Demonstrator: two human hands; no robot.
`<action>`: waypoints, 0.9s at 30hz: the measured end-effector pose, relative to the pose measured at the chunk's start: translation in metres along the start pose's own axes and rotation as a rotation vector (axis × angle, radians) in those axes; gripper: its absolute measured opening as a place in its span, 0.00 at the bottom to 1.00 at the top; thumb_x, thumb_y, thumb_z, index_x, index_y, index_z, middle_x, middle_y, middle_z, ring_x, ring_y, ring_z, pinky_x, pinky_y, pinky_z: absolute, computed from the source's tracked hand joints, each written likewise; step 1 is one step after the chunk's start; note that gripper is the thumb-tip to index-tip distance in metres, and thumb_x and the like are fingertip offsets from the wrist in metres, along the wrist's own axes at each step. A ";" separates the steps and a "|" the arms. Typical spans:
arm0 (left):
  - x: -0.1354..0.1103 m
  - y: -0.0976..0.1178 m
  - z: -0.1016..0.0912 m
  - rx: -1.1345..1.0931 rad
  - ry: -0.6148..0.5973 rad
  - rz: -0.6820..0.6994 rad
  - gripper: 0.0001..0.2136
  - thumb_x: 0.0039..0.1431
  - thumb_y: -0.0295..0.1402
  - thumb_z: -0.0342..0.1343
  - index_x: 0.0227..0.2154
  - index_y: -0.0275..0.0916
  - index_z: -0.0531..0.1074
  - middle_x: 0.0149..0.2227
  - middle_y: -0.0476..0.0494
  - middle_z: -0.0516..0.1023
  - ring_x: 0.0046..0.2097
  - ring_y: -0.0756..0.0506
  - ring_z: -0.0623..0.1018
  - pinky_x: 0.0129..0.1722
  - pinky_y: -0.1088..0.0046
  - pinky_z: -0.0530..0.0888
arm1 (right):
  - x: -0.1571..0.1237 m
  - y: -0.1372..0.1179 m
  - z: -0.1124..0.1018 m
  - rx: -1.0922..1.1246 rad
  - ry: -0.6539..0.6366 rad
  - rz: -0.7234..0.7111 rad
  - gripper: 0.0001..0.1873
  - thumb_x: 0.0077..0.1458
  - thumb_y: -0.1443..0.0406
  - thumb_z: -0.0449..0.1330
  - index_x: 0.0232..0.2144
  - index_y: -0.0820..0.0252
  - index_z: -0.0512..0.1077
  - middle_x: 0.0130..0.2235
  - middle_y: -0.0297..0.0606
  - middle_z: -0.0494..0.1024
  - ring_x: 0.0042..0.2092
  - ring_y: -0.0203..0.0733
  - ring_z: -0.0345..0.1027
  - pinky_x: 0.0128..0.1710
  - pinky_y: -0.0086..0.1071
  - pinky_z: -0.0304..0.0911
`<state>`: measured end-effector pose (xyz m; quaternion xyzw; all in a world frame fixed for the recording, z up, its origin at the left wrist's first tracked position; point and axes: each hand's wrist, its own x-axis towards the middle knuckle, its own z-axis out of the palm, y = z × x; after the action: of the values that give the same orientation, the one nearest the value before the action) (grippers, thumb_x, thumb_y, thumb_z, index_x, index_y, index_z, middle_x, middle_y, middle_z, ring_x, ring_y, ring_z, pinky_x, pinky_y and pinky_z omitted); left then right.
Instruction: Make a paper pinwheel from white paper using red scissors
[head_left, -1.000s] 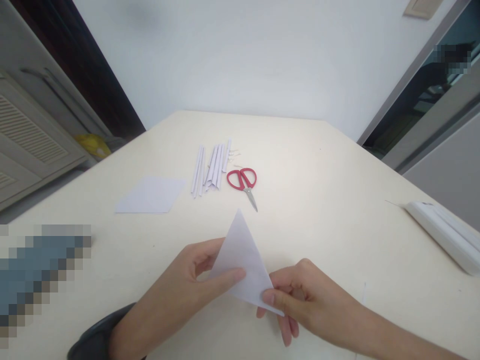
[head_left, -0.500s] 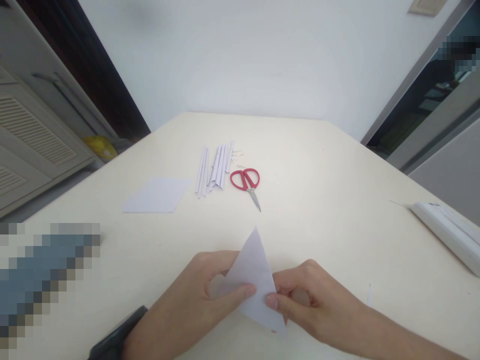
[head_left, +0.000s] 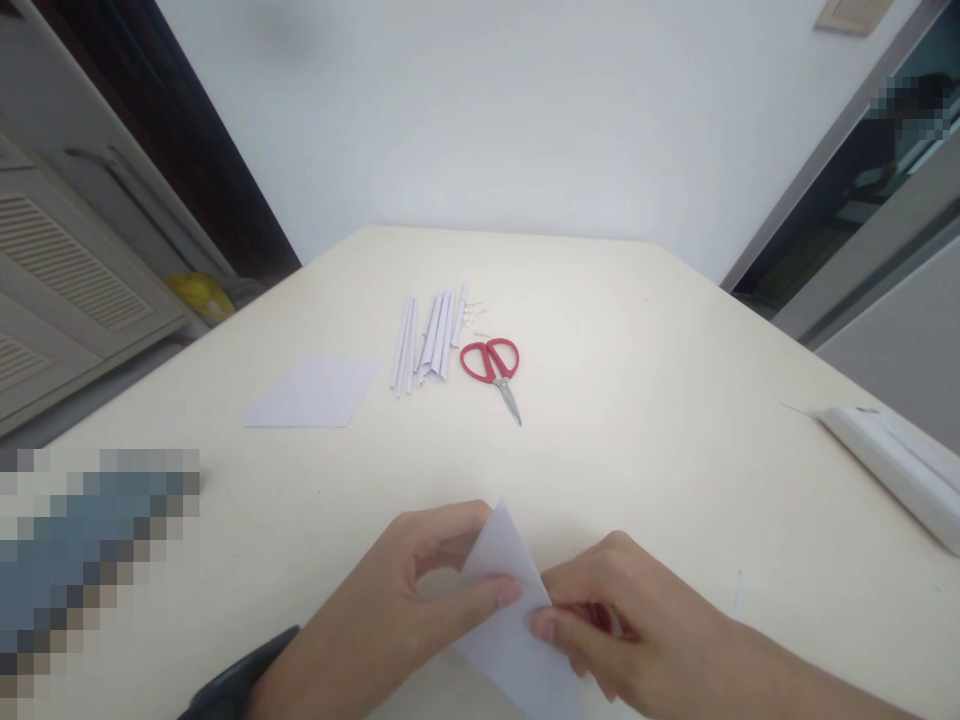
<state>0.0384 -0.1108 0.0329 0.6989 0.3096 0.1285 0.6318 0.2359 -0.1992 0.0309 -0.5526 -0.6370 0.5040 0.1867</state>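
Between my hands is a white sheet of paper (head_left: 510, 640), one corner pointing away from me and the near part cut off by the picture's bottom edge. My left hand (head_left: 442, 580) grips it from the left, thumb lying across the front and fingers behind. On the right edge, my right hand (head_left: 600, 615) pinches the paper between thumb and fingers; its other fingertips are partly hidden. Farther out on the table lie red-handled scissors (head_left: 495, 362), blades toward me, beside several rolled paper tubes (head_left: 435, 335).
A flat stack of white paper (head_left: 311, 392) lies to the left on the cream table (head_left: 637, 400). Small paper scraps (head_left: 474, 312) sit near the tubes. A blurred-out blue object (head_left: 90, 550) is at the left edge, a white object (head_left: 892, 470) at the right. A wall stands behind.
The paper has slid down toward me, its top corner now lower and its near part beyond the picture's bottom edge. Both hands still grip it; the things on the table stay put.
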 end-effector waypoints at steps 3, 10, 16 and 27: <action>0.002 0.000 -0.003 -0.061 0.048 -0.008 0.07 0.60 0.33 0.59 0.26 0.42 0.73 0.27 0.56 0.73 0.32 0.50 0.73 0.32 0.78 0.69 | 0.000 -0.003 -0.003 -0.044 0.082 -0.004 0.19 0.61 0.65 0.55 0.18 0.59 0.62 0.18 0.25 0.62 0.20 0.30 0.55 0.20 0.25 0.50; 0.005 -0.002 -0.007 -0.124 0.077 -0.197 0.11 0.54 0.39 0.63 0.25 0.40 0.69 0.25 0.55 0.71 0.28 0.50 0.70 0.27 0.77 0.63 | 0.004 -0.006 -0.024 0.007 0.373 -0.052 0.08 0.60 0.67 0.58 0.27 0.58 0.72 0.27 0.29 0.74 0.31 0.34 0.67 0.28 0.25 0.57; 0.005 0.004 -0.005 0.174 0.157 -0.134 0.07 0.57 0.37 0.59 0.28 0.42 0.74 0.29 0.51 0.77 0.35 0.44 0.77 0.34 0.71 0.70 | 0.003 -0.007 -0.020 -0.037 0.361 -0.071 0.09 0.58 0.69 0.59 0.25 0.58 0.71 0.26 0.28 0.74 0.29 0.33 0.66 0.28 0.25 0.57; 0.002 0.007 0.017 0.465 0.125 -0.117 0.07 0.58 0.32 0.54 0.25 0.41 0.72 0.26 0.51 0.76 0.31 0.45 0.76 0.32 0.71 0.72 | 0.000 0.002 -0.013 -0.484 0.435 -0.332 0.09 0.60 0.73 0.55 0.36 0.56 0.73 0.45 0.38 0.72 0.48 0.41 0.66 0.56 0.42 0.57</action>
<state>0.0515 -0.1237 0.0368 0.7972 0.4091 0.0599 0.4399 0.2468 -0.1942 0.0349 -0.5641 -0.7643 0.1718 0.2610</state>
